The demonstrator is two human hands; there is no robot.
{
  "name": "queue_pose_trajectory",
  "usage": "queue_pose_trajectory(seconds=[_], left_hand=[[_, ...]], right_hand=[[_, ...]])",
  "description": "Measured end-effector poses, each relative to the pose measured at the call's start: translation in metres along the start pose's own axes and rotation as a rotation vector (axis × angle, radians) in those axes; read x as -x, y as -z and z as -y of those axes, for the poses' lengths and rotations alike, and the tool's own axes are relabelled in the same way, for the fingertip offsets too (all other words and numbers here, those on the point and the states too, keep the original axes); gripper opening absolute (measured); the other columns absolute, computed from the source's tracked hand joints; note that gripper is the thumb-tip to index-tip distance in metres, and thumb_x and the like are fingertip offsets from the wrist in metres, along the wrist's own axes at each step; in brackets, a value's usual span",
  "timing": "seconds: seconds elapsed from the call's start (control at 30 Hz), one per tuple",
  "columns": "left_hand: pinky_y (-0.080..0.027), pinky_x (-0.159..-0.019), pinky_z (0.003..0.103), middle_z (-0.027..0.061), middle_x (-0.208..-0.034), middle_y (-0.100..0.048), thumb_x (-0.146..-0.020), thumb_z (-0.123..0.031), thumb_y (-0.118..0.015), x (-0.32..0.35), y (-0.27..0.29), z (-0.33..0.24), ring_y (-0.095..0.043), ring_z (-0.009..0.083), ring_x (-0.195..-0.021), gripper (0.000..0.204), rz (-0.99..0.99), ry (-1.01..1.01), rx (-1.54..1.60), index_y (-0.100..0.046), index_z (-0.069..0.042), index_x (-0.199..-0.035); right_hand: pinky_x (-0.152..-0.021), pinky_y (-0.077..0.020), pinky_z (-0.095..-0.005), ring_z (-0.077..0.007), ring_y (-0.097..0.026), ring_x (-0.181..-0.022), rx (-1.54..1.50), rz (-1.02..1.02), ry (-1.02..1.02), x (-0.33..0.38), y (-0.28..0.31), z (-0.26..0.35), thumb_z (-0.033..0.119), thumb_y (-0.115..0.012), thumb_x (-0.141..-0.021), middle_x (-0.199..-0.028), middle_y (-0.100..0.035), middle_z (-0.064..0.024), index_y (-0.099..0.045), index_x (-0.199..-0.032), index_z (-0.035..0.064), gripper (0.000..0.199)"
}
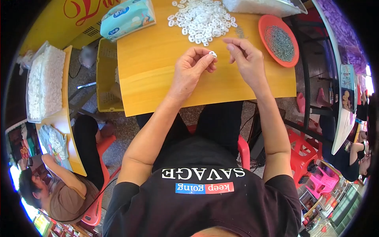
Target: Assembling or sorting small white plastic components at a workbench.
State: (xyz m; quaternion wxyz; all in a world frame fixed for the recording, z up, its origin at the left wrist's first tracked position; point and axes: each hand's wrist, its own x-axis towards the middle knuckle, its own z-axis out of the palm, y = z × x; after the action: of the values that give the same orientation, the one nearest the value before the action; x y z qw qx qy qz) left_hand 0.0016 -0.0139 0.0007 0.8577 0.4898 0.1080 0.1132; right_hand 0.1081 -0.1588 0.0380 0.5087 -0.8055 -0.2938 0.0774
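Note:
My left hand [191,71] is closed in a pinch above the wooden table, gripping a small white plastic oval piece [212,54] with holes between thumb and fingertips. Just to its right hovers my right hand [249,61], index finger stretched toward the left and thumb slightly apart from it; I see nothing between them. Beyond both hands lies a heap of similar white oval pieces [203,19]. A few small grey metal pieces [240,32] lie loose beside the heap, behind my right hand. More of them, screw-like, fill a red plastic plate [263,24] on the right.
A blue tissue pack [128,19] sits at the table's far left, and a clear bin [264,7] stands at the back right. Left of the table is a yellow crate [104,75]. Another person [67,185] sits at a side table with a bin of white pieces [45,83].

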Motion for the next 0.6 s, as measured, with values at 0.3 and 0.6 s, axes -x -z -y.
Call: queue_pose_trajectory(seconds=[0.3, 0.6], left_hand=[[-0.051, -0.075, 0.027, 0.0089, -0.092, -0.067, -0.096, -0.015, -0.062, 0.000, -0.001, -0.002, -0.062, 0.0136, -0.079, 0.016, 0.005, -0.008, 0.007, -0.059, -0.001, -0.104], [-0.050, -0.071, 0.024, 0.0048, -0.083, -0.064, -0.096, -0.015, -0.061, 0.001, -0.003, -0.002, -0.061, 0.0105, -0.075, 0.015, -0.012, -0.037, -0.021, -0.059, 0.000, -0.099]], right_hand=[[-0.061, -0.0470, -0.0219, -0.0064, -0.055, -0.067, -0.807, 0.041, -0.282, 0.014, -0.022, 0.005, 0.016, -0.066, -0.093, -0.089, -0.065, -0.0031, -0.065, -0.103, -0.0011, 0.020], [-0.059, -0.0457, -0.0209, -0.0053, -0.053, -0.065, -0.800, 0.029, -0.319, 0.016, -0.029, 0.005, 0.017, -0.067, -0.093, -0.080, -0.061, 0.0001, -0.064, -0.100, -0.0001, 0.019]])
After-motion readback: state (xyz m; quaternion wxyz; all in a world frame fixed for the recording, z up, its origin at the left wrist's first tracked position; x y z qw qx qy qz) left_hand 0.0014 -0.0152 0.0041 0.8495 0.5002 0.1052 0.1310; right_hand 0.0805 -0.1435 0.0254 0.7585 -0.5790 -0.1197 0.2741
